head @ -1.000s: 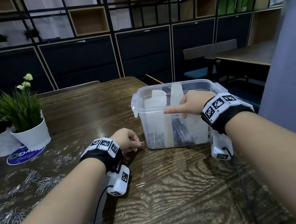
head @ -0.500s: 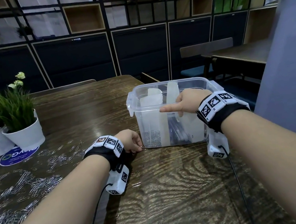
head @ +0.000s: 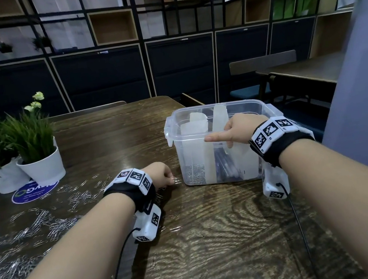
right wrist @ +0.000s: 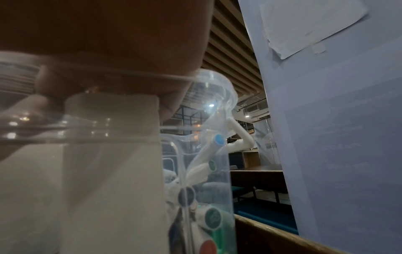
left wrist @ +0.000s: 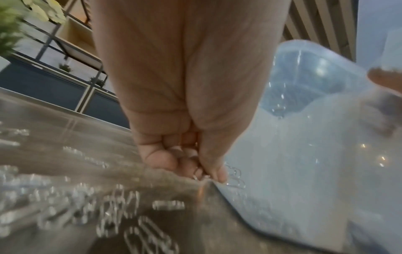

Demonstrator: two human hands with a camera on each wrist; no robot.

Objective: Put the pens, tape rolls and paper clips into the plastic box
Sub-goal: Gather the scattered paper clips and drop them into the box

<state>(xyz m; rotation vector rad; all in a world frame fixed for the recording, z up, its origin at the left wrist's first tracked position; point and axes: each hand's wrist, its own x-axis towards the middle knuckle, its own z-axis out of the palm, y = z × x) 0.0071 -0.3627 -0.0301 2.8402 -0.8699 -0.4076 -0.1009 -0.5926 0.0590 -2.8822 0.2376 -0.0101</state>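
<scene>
— While the right hand (head: 240,130) rests on the near rim of the plastic box (head: 267,108), what is the left hand (head: 161,175) doing?

— It sits low on the table (head: 218,242) just beside the box's left end, fingers curled, pinching a few paper clips (head: 176,181) at the tips. The left wrist view shows wire loops between thumb and fingertips (left wrist: 214,173), though blur hides how many.

— And the right hand's grip?

— Its forefinger lies straight along the rim, pointing left; the other fingers curl down over the edge, and the right wrist view shows them against a pale upright divider inside. I judge it is steadying the box, not carrying anything.

— Which step is this, then?

— The paper-clip stage, I'd say. Pens (right wrist: 210,165) already stand in the box's right part, their coloured caps showing through the wall, and a heap of clips lies in the left compartment. Whether tape rolls are inside I cannot tell (the pale upright shapes could be dividers only).

— How much remains?

— A great deal: loose clips (head: 32,226) are strewn over the left of the table, out toward the potted plants (head: 35,148), with more scattered near the table's front edge.

— What does the next move call for?

— Lifting the pinched clips over the left wall and letting go above the clip heap. Thin wire slips easily, so the pinch should hold until the hand is well inside.
</scene>
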